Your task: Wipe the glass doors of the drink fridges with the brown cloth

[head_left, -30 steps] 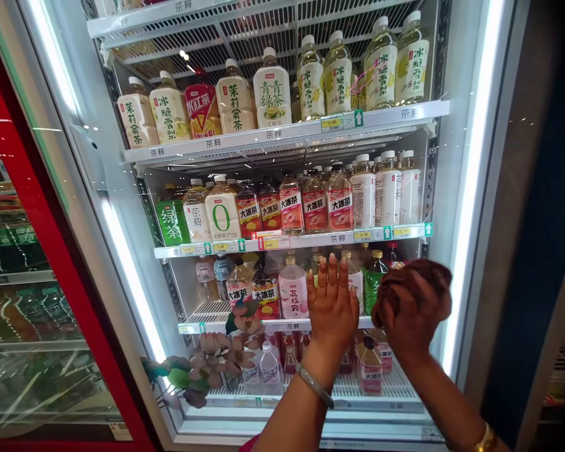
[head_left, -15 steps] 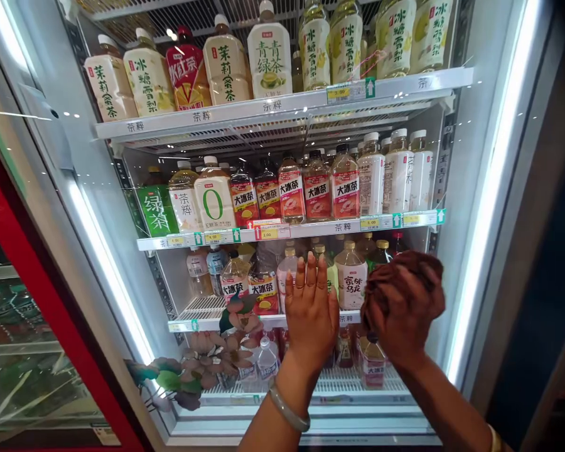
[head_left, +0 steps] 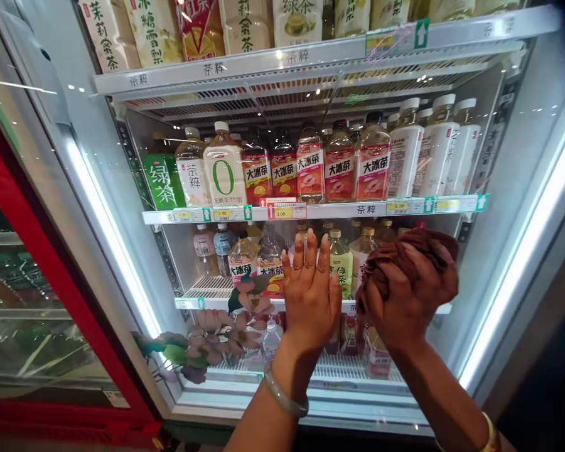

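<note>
While the left hand [head_left: 309, 295] — open and flat — is facing bottles [head_left: 341, 270], the right hand [head_left: 402, 298] is clutching a brown cloth [head_left: 435, 242].

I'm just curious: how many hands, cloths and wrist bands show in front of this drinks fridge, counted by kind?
Hands: 2 (left hand, right hand)
Cloths: 1 (brown cloth)
Wrist bands: 2 (grey band, gold-coloured band)
Total: 5

Cloth [head_left: 426, 243], right of centre: matt, rumpled fabric seen | bangle [head_left: 277, 390], lower middle: smooth, polished finish shown | bracelet [head_left: 491, 433], lower right: shiny metal seen | bottles [head_left: 339, 166], upper middle: glossy plastic shown
</note>
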`<move>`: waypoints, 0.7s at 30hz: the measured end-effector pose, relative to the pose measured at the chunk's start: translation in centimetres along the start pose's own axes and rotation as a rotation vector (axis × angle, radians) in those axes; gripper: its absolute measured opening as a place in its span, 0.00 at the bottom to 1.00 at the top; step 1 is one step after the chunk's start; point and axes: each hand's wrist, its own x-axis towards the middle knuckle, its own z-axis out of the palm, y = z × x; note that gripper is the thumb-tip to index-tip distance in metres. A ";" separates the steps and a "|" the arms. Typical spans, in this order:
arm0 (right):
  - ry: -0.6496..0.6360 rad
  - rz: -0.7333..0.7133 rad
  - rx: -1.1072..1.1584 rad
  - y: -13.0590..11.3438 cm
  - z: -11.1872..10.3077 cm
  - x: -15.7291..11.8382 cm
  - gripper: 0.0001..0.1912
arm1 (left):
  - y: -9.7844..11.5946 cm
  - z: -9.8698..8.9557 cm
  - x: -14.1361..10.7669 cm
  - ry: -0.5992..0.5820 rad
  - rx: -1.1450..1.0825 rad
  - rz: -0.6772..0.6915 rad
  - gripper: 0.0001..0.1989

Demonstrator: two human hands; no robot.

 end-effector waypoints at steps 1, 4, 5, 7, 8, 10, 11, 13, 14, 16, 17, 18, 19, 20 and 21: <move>-0.027 -0.004 0.014 -1.0 0.1 -0.2 0.18 | 0.1 0.0 -0.1 -0.003 0.002 -0.002 0.33; -0.104 -0.054 0.075 -3.0 0.1 0.2 0.17 | 0.7 -0.2 -0.4 -0.029 0.015 -0.023 0.33; -0.127 -0.079 0.096 -2.9 0.0 0.5 0.17 | 0.8 -0.3 -0.6 -0.043 0.021 -0.028 0.33; -0.148 -0.079 0.106 -1.6 -0.1 1.2 0.18 | 0.6 -0.5 -0.9 -0.068 0.035 -0.025 0.33; -0.128 -0.061 0.092 -0.5 -0.1 1.4 0.19 | 0.4 -0.7 -1.1 -0.076 0.040 -0.018 0.33; -0.059 -0.004 0.033 1.4 -0.1 1.3 0.21 | -0.3 -0.9 -1.5 -0.072 0.047 -0.009 0.32; -0.033 0.022 0.004 2.0 -0.1 1.1 0.21 | -0.6 -1.0 -1.7 -0.067 0.050 -0.009 0.32; 0.002 0.036 -0.027 1.9 0.0 0.4 0.21 | -1.1 -1.2 -1.9 -0.059 0.055 -0.015 0.31; 0.000 0.040 -0.028 1.1 0.1 0.1 0.20 | -1.2 -1.3 -2.0 -0.056 0.056 -0.016 0.31; -0.029 0.040 -0.007 -1.4 0.4 -0.5 0.18 | -1.3 -1.4 -1.9 -0.055 0.059 -0.010 0.31; -0.051 0.035 0.015 -2.9 0.5 -0.7 0.16 | -1.3 -1.4 -1.9 -0.053 0.058 -0.007 0.31; -0.066 0.020 0.042 -4.3 0.7 -0.8 0.14 | -1.3 -1.4 -1.8 -0.049 0.055 -0.005 0.31; -0.080 0.009 0.067 -5.6 0.9 -0.8 0.13 | -1.3 -1.5 -1.8 -0.046 0.047 -0.004 0.31; -0.081 -0.005 0.089 -6.5 1.0 -0.8 0.12 | -1.3 -1.6 -1.7 -0.046 0.037 -0.002 0.31; -0.079 -0.014 0.107 -7.1 1.0 -0.8 0.11 | -1.4 -1.8 -1.7 -0.051 0.028 0.002 0.31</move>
